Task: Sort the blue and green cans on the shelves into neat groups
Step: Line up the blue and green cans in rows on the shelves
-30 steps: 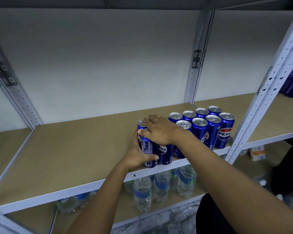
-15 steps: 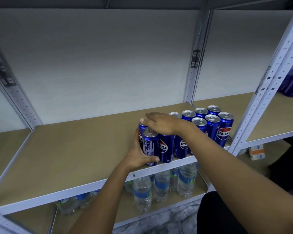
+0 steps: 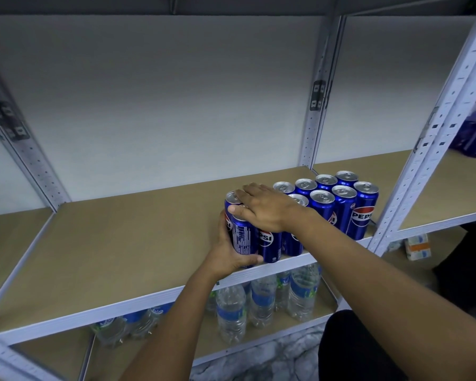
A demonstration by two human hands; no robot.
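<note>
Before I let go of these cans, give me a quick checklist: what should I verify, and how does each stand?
1. Left hand wraps the front-left blue can: ok.
2. Right hand lies flat over the can tops: ok.
3. Cans under the hands stand upright: ok.
4. Front cans clear of the shelf edge: not ok, they stand right at the lip.
5. Left cluster closed up against the right-hand block of cans: cannot tell, the right forearm hides the join.
6. Green cans grouped: cannot tell, none in view.
</note>
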